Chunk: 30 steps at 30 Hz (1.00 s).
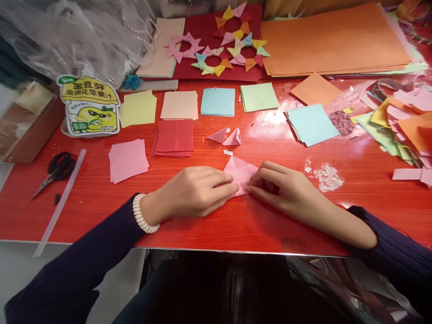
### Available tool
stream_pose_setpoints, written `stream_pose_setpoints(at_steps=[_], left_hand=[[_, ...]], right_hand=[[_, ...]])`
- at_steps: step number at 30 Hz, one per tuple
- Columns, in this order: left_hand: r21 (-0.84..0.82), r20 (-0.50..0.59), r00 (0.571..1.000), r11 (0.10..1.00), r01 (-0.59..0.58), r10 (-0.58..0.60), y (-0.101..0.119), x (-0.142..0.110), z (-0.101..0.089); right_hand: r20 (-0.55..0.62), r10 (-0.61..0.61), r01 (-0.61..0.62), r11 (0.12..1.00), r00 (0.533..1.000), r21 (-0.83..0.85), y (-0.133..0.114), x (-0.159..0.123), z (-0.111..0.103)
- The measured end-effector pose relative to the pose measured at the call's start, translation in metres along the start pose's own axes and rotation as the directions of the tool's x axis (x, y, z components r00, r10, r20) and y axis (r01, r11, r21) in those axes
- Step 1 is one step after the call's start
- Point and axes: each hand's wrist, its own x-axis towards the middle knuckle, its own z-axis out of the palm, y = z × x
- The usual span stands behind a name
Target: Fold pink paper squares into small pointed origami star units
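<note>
A partly folded sheet of pink origami paper (240, 168) lies on the red table between my hands, its top corner pointing away from me. My left hand (199, 191) presses its fingertips on the sheet's left side, fingers together. With thumb and fingers, my right hand (281, 185) pinches the lower right edge of the same sheet. Just beyond it sit two small folded pink pieces, a flat one (218, 135) and a raised one (233, 137). A pink paper stack (128, 161) and a red paper stack (174, 137) lie left of my hands.
Behind are yellow (138, 108), peach (179, 105), blue (218, 101) and green (259, 96) paper stacks, and folded paper rings (184, 47). Scissors (57, 168) and a clear strip (62, 198) lie left. Paper scraps (415, 126) crowd the right; white crumbs (328, 177) lie near my right hand.
</note>
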Motion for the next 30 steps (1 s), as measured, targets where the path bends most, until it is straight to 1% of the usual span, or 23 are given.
stream_pose_setpoints(at_steps=[3,8,15,22,27,30], left_hand=[[0.034,0.037,0.999,0.999,-0.034,0.033,0.0,-0.0013,-0.0007],[0.051,0.05,0.998,0.997,-0.052,0.049,0.0,-0.0024,-0.0003],[0.06,0.041,0.997,0.996,-0.064,0.062,-0.0001,-0.0016,-0.0001],[0.055,0.057,0.997,0.996,-0.064,0.061,0.0002,-0.0016,-0.0007],[0.048,0.074,0.996,0.997,-0.061,0.057,-0.0001,-0.0019,0.0001],[0.058,0.046,0.996,0.995,-0.085,0.082,0.0003,-0.0022,0.0006]], right_hand=[[-0.027,0.016,-0.016,1.0,0.999,-0.021,0.0003,0.0001,0.0019],[-0.041,0.028,-0.028,0.999,0.999,-0.018,0.0004,0.0002,0.0043],[-0.059,0.033,-0.036,0.998,0.998,-0.055,-0.0019,0.0009,0.0051],[-0.078,0.019,-0.025,0.996,0.997,-0.084,-0.0017,0.0,0.0071],[-0.085,0.037,-0.046,0.993,0.996,-0.107,-0.0003,-0.0001,0.0074],[-0.093,0.038,-0.049,0.992,0.995,-0.117,-0.0005,-0.0003,0.0079]])
